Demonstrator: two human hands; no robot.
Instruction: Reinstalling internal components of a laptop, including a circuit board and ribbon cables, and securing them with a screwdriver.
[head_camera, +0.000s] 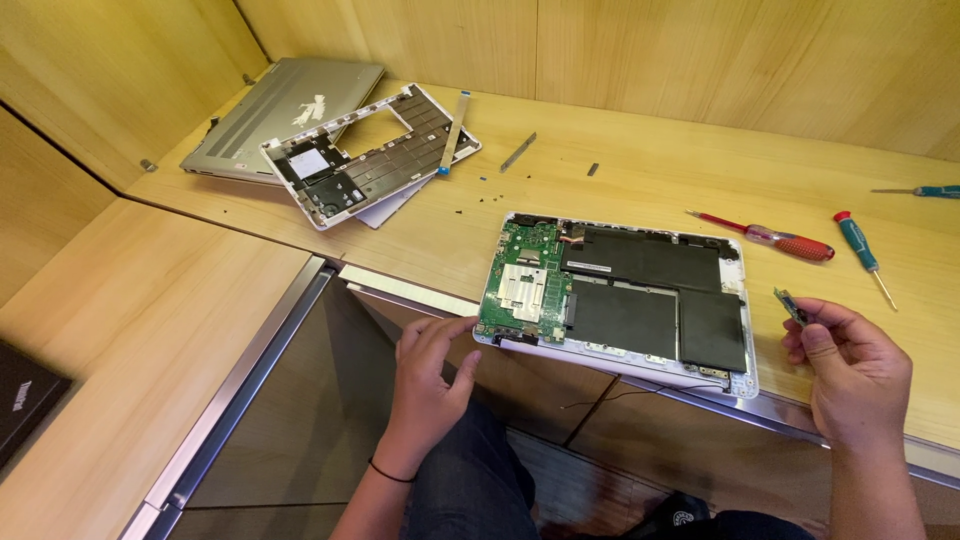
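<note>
Opened white laptop base, long axis along the wooden tabletop edge. Left hand touches its near-left corner, grip loose and empty. Right hand, off its right end, pinches a small green circuit card.

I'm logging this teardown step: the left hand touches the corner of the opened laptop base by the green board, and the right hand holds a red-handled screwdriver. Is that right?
Not quite. In the head view the right hand holds a small circuit card, not a screwdriver; the red-handled screwdriver lies on the table. The left hand does touch the corner of the opened laptop base by the green board.
</note>
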